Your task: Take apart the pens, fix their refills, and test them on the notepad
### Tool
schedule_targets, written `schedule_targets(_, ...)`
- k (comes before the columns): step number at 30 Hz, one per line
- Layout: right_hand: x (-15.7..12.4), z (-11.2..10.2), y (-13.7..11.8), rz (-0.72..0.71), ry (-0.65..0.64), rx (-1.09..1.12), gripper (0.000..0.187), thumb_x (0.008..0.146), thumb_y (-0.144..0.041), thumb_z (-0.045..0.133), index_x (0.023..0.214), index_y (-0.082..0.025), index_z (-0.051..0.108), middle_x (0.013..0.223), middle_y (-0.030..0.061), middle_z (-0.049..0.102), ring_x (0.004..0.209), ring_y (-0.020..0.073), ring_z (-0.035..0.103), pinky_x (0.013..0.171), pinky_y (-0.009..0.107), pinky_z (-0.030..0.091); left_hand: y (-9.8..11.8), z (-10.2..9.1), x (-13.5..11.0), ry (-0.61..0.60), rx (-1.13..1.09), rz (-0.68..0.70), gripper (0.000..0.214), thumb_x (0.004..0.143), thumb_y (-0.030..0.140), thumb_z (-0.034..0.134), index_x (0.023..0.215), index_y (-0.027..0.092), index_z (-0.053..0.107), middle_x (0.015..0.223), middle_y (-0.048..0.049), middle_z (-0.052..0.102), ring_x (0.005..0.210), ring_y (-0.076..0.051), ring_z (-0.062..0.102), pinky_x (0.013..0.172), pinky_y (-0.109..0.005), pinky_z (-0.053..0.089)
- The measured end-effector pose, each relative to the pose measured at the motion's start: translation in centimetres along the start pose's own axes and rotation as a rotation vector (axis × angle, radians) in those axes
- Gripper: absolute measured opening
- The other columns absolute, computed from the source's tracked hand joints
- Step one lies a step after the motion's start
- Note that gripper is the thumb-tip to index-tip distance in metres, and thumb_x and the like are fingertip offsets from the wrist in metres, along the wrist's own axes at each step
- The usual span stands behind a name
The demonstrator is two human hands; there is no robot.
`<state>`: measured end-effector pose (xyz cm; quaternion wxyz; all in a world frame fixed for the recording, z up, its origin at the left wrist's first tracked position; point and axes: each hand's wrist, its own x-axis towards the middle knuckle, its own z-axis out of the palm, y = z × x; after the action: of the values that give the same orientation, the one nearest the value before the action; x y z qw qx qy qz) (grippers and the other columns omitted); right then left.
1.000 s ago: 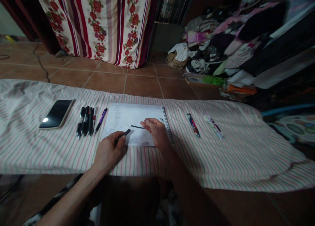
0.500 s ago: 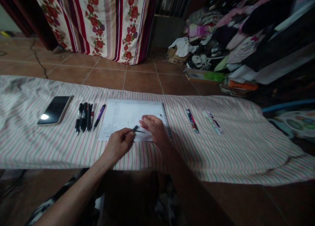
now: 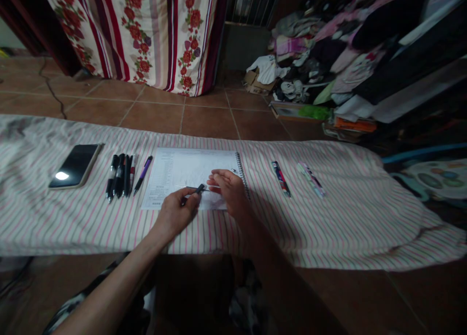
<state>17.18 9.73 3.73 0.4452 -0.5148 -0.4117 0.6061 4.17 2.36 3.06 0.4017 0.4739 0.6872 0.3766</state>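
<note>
My left hand (image 3: 178,207) is closed in a pinch around a black pen barrel (image 3: 199,188), held low over the near part of the notebook. A thin dark rod, like a pen refill (image 3: 187,186), lies roughly level beside the barrel; its right end runs toward my other hand. My right hand (image 3: 230,188) hovers over the notebook's right side, fingers loosely curved and slightly apart, fingertips close to the barrel. The spiral notebook (image 3: 160,172) lies with a printed page up. Near its spiral sits a small shiny piece (image 3: 233,170).
Left of the notebook are a purple pen (image 3: 143,175), several black pens (image 3: 118,176) and a phone (image 3: 76,166). To the right lie a dark patterned pen (image 3: 280,179) and a pastel pen (image 3: 312,179). Striped cloth (image 3: 350,203) covers the surface. Piled clothes (image 3: 328,47) stand beyond.
The thin rod now shows to the left of the black barrel, across the page; before, a thin dark piece showed only to its right. Both hands stay nearly in place; the view shifted slightly.
</note>
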Motion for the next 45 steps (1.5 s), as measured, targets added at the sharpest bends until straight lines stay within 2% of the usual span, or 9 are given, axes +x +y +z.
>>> schedule_targets(6,0.0,-0.3,0.0,0.029,-0.031,-0.088,0.008,0.075,-0.016,0.054,0.079,-0.014,0.061,0.067,0.0008,0.065,0.055,0.0089,0.063,0.049,0.018,0.051,-0.6,0.2,0.4,-0.024,-0.065,0.037,0.038,0.079,0.040,0.050,0.100,0.012,0.064,0.069,-0.0073,0.068,0.062,-0.018,0.063,0.059,-0.030,0.049)
schedule_targets(11,0.2,-0.7,0.5,-0.005,-0.064,-0.158,0.009,0.076,-0.017,0.055,0.081,-0.014,0.061,0.067,0.0007,0.066,0.056,0.0082,0.064,0.048,0.015,0.050,-0.6,0.3,0.5,-0.011,-0.076,0.033,0.035,0.075,0.041,0.054,0.092,0.014,0.067,0.062,-0.0044,0.066,0.056,-0.016,0.060,0.053,-0.027,0.045)
schedule_targets(15,0.3,-0.9,0.6,-0.041,-0.081,-0.208,0.010,0.076,-0.017,0.053,0.079,-0.015,0.062,0.066,0.0007,0.066,0.057,0.0093,0.064,0.049,0.017,0.050,-0.4,0.1,0.5,-0.017,-0.059,0.021,0.032,0.074,0.040,0.055,0.087,0.015,0.068,0.062,-0.0039,0.066,0.055,-0.016,0.058,0.051,-0.026,0.043)
schedule_targets(22,0.3,-1.3,1.1,-0.110,-0.187,-0.292,0.013,0.072,-0.021,0.056,0.080,-0.016,0.064,0.063,0.0007,0.065,0.059,0.0117,0.064,0.055,0.022,0.051,-0.5,0.0,0.6,-0.018,0.012,0.022,0.033,0.074,0.041,0.054,0.089,0.016,0.068,0.063,-0.0039,0.067,0.058,-0.017,0.060,0.055,-0.027,0.044)
schedule_targets(27,0.4,-1.4,1.3,-0.143,-0.228,-0.306,0.017,0.069,-0.024,0.059,0.082,-0.016,0.067,0.058,-0.0009,0.063,0.055,0.0107,0.059,0.055,0.023,0.049,-0.5,0.0,0.7,-0.021,0.032,0.038,0.032,0.074,0.041,0.054,0.090,0.017,0.069,0.064,-0.0030,0.067,0.057,-0.017,0.059,0.055,-0.027,0.043)
schedule_targets(33,0.2,-1.1,0.7,-0.135,-0.283,-0.257,0.018,0.069,-0.022,0.058,0.083,-0.016,0.068,0.066,0.0014,0.066,0.060,0.0112,0.060,0.059,0.025,0.049,-0.8,0.0,0.7,-0.019,0.001,0.052,0.033,0.074,0.041,0.055,0.091,0.016,0.069,0.065,-0.0032,0.067,0.057,-0.016,0.058,0.056,-0.027,0.043)
schedule_targets(40,0.1,-0.9,0.5,-0.117,-0.291,-0.254,0.017,0.069,-0.021,0.059,0.081,-0.015,0.069,0.066,0.0017,0.067,0.060,0.0112,0.060,0.061,0.026,0.050,-0.9,-0.1,0.7,-0.021,-0.023,0.055,0.032,0.074,0.039,0.055,0.092,0.017,0.069,0.069,-0.0038,0.068,0.063,-0.017,0.060,0.060,-0.028,0.044)
schedule_targets(45,0.0,-0.9,0.2,-0.104,-0.305,-0.276,0.018,0.070,-0.022,0.060,0.083,-0.015,0.070,0.065,0.0013,0.066,0.059,0.0111,0.060,0.061,0.026,0.049,-0.6,-0.2,0.5,-0.013,-0.048,0.027,0.031,0.072,0.037,0.057,0.091,0.017,0.070,0.065,-0.0032,0.067,0.060,-0.017,0.059,0.058,-0.028,0.044)
